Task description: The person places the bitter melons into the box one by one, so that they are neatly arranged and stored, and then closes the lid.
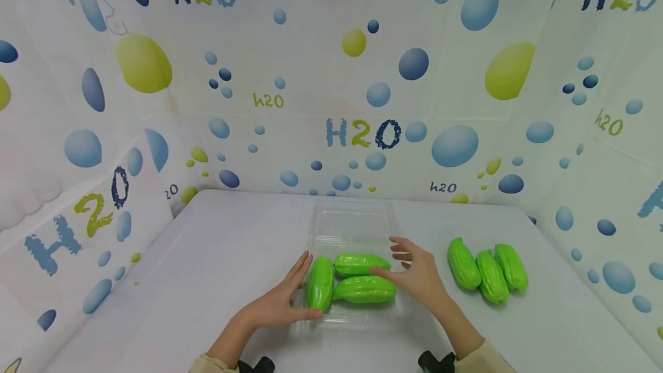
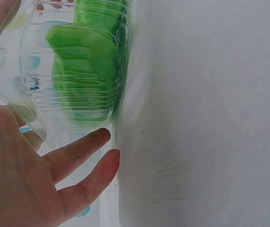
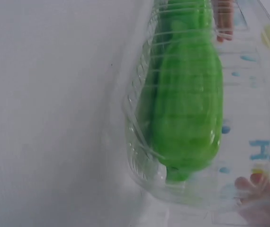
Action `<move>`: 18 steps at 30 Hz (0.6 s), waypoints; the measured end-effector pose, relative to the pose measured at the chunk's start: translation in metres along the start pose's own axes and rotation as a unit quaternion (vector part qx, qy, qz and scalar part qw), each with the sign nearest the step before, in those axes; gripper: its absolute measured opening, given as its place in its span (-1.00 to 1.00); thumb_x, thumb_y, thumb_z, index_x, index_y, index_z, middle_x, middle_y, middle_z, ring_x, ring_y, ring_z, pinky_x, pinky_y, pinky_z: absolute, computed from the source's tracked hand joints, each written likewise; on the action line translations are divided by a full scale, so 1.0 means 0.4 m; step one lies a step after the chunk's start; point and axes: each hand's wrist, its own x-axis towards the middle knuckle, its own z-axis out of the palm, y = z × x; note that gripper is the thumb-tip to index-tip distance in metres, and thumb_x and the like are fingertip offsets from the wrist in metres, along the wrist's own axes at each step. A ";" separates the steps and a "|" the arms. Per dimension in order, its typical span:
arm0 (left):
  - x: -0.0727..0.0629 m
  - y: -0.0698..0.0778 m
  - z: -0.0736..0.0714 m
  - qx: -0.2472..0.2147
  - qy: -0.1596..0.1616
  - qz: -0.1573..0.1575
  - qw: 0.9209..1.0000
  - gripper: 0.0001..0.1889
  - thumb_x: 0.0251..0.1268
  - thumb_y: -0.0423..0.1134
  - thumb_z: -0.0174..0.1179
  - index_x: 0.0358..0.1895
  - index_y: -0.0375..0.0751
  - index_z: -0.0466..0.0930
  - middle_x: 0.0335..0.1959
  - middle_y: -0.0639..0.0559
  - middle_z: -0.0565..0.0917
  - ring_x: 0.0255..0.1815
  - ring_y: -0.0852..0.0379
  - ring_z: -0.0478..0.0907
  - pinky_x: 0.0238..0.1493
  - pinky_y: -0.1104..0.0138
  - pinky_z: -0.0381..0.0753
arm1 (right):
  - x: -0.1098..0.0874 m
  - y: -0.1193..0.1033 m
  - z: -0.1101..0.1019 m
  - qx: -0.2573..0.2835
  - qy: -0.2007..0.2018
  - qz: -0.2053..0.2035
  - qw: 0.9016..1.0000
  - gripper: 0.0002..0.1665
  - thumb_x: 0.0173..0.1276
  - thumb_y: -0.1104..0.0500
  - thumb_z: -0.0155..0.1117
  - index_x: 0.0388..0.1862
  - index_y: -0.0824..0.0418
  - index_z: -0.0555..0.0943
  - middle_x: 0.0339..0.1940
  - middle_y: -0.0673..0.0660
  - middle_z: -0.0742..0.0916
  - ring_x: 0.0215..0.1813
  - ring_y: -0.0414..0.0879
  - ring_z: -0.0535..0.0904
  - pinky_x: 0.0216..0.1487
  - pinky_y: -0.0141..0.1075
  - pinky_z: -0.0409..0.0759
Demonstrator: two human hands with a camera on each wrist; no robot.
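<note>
Fingers (image 1: 298, 269) apart on left hand (image 1: 275, 304) and right hand (image 1: 420, 276), one green gourd (image 1: 320, 284) front-to-back, two gourds (image 1: 365, 290) crosswise, in clear box (image 1: 357, 320)

There were six gourds (image 1: 365, 290), three in one box (image 1: 357, 320) and three on one table (image 1: 248, 232), plus two hands (image 1: 277, 306) and two sleeves (image 1: 484, 357).

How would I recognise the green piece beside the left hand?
On the white table sits a clear plastic container. At its left end, beside the left hand, lies a glossy green piece. It runs front to back, whereas its two neighbours lie crosswise.
</note>
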 end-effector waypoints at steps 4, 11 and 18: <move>0.002 -0.001 0.000 -0.004 -0.002 -0.001 1.000 0.13 0.02 0.09 0.30 0.45 -0.13 -0.37 0.46 -0.10 -0.37 0.43 -0.17 -0.26 0.24 -0.11 0.11 | 0.003 0.007 -0.020 0.009 0.004 0.011 1.000 -0.15 -0.17 -0.15 0.52 0.14 0.09 0.48 -0.07 0.15 0.65 -0.04 0.07 0.59 -0.04 -0.11 0.55; 0.003 -0.002 -0.002 -0.013 -0.004 -0.002 1.000 0.12 0.03 0.08 0.31 0.46 -0.10 -0.37 0.46 -0.11 -0.38 0.43 -0.20 -0.24 0.22 -0.12 0.15 | 0.005 0.013 -0.056 0.016 0.012 0.020 1.000 -0.16 -0.11 -0.09 0.51 0.18 0.13 0.45 0.00 0.20 0.62 0.04 0.05 0.54 0.02 -0.06 0.51; -0.001 -0.003 0.000 -0.015 -0.003 -0.006 1.000 0.12 0.02 0.07 0.31 0.46 -0.10 -0.36 0.46 -0.11 -0.37 0.43 -0.19 -0.23 0.23 -0.12 0.14 | 0.001 0.023 -0.090 0.008 0.026 0.028 0.999 -0.17 -0.07 -0.07 0.50 0.18 0.18 0.43 0.02 0.23 0.61 0.06 0.07 0.53 0.04 -0.05 0.49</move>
